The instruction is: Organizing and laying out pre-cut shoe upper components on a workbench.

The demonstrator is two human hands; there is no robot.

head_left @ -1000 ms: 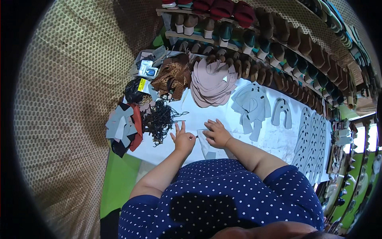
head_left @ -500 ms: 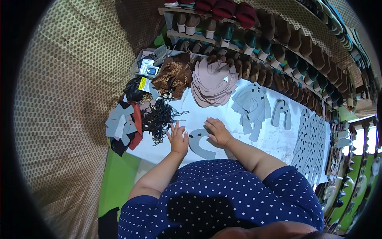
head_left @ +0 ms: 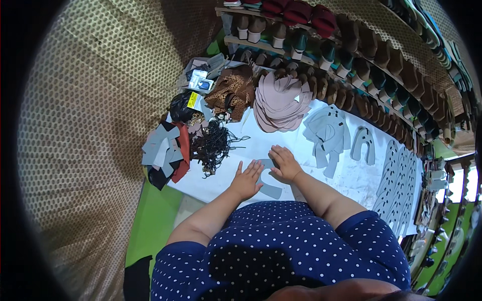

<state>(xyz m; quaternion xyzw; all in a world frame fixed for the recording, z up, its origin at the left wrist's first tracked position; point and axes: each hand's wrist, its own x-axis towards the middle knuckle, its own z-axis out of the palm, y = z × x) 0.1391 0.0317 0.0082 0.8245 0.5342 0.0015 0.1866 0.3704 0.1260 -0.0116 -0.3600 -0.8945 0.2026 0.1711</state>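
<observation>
White table (head_left: 354, 188), hands (head_left: 245, 182) (head_left: 284, 164) palm-down

The curved piece (head_left: 271, 191) is grey, the garment (head_left: 321, 251) navy with white dots.

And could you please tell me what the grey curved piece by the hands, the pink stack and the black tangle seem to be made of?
Grey curved piece: perhaps leather-like or synthetic sheet, matte, lying flat with clean edges.
Pink stack: probably similar flexible sheet, dull and smooth, in thin overlapping layers.
Black tangle: maybe cord or narrow straps, from its thin looping strands; finish unclear.
</observation>
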